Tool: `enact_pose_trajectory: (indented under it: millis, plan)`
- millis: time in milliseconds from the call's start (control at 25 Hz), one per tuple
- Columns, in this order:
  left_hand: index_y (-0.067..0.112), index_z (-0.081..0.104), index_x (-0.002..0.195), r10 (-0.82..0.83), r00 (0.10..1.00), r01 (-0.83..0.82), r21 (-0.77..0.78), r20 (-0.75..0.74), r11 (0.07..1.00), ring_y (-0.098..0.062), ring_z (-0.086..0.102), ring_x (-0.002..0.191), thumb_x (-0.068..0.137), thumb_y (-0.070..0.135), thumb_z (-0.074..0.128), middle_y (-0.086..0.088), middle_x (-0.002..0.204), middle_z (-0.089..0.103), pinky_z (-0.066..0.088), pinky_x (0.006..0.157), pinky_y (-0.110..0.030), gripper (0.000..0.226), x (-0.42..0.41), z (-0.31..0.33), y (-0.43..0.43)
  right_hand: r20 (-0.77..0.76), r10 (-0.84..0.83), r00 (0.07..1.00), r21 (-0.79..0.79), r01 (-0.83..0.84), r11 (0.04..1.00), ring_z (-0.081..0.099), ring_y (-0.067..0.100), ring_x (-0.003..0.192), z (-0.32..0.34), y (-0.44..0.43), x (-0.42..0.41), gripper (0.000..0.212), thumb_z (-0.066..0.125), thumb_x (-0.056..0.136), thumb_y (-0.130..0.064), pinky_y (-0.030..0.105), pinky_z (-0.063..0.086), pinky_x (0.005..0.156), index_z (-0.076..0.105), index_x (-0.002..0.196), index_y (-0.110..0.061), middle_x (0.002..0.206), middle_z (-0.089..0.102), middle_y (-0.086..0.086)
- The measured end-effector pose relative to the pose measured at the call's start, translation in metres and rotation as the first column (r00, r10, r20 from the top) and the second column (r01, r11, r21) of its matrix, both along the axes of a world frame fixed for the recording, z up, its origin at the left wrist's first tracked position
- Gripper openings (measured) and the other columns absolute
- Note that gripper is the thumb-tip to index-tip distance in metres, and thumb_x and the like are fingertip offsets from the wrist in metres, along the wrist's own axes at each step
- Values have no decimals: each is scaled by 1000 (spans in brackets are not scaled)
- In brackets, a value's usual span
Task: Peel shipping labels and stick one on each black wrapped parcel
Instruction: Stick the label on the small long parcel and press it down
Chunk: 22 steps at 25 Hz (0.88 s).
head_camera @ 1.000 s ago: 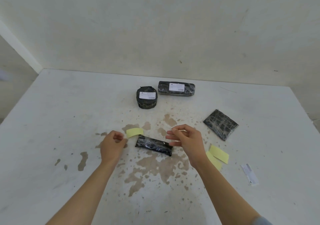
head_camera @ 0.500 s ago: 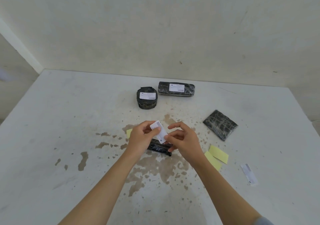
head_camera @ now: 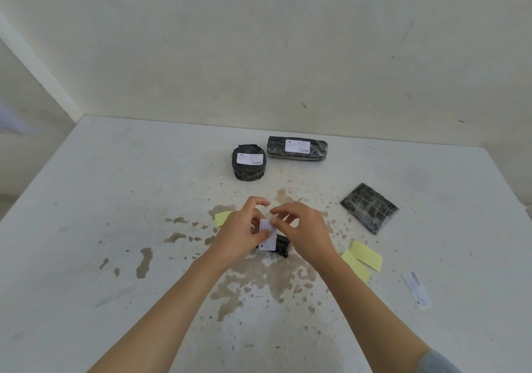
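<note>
Both hands hold a white label over a small black parcel.

The left hand (head_camera: pixel 240 233) and right hand (head_camera: pixel 306 228) meet at the label (head_camera: pixel 268 236). The left thumb lies against its lower part and the right fingertips (head_camera: pixel 273 220) pinch its upper edge, with the other fingers loosely curled. The label lies tilted over the small parcel (head_camera: pixel 282 246), whose right end shows directly beneath the grip; whether it is stuck down cannot be told. Just left of the grip lies a yellow slip (head_camera: pixel 222 218), and to its right two yellow slips (head_camera: pixel 366 255), with a spare label (head_camera: pixel 416 288) further out. Right of the grip and further away is a bare flat parcel (head_camera: pixel 370 207). Well beyond the grip on the table (head_camera: pixel 115 200) sit a round parcel (head_camera: pixel 249 168) and a long parcel (head_camera: pixel 296 149), both already labelled.
</note>
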State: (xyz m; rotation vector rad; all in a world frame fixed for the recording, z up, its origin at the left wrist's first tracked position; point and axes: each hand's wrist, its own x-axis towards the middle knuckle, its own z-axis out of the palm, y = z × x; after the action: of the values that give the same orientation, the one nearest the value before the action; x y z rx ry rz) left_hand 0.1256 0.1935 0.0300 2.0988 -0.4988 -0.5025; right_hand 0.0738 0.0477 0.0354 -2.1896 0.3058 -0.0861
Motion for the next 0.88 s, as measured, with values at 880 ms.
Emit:
enact_pose_trajectory:
  millis: [880]
  plan:
    - [17, 55, 126, 39, 985, -85, 275, 168, 958, -15, 54, 91, 81, 12, 70, -2, 112, 48, 48, 88, -26, 48, -10, -51, 13, -486, -486, 726, 648, 673, 358, 62, 23, 80, -40, -19, -22, 14, 60, 89, -8, 29, 52, 71, 61, 75, -10, 89, 68, 12]
